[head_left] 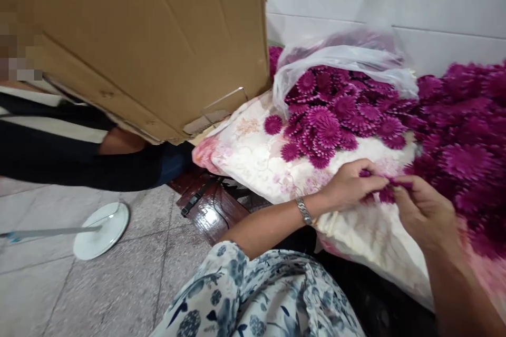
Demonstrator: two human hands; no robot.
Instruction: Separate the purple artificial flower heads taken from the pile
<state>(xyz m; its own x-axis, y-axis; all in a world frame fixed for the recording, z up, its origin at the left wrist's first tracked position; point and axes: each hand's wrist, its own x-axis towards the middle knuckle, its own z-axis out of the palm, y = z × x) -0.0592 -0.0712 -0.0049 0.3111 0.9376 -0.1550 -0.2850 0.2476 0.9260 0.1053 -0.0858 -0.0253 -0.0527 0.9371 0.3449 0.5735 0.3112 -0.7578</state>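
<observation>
My left hand (350,185), a metal watch on its wrist, and my right hand (425,213) meet over a pale flowered cloth (253,160). Both pinch the same small magenta artificial flower (385,189) between their fingertips. A heap of the same magenta flowers (332,121) lies just beyond the hands, spilling out of a clear plastic bag (340,60). More magenta flowers (466,142) are piled at the right, close to my right hand.
A big cardboard box (150,37) stands at the upper left. Under it a person in dark clothes (71,152) sits on the tiled floor. A white round stand base with a pole (100,229) lies on the floor. Dark wood furniture (209,205) shows below the cloth. White wall behind.
</observation>
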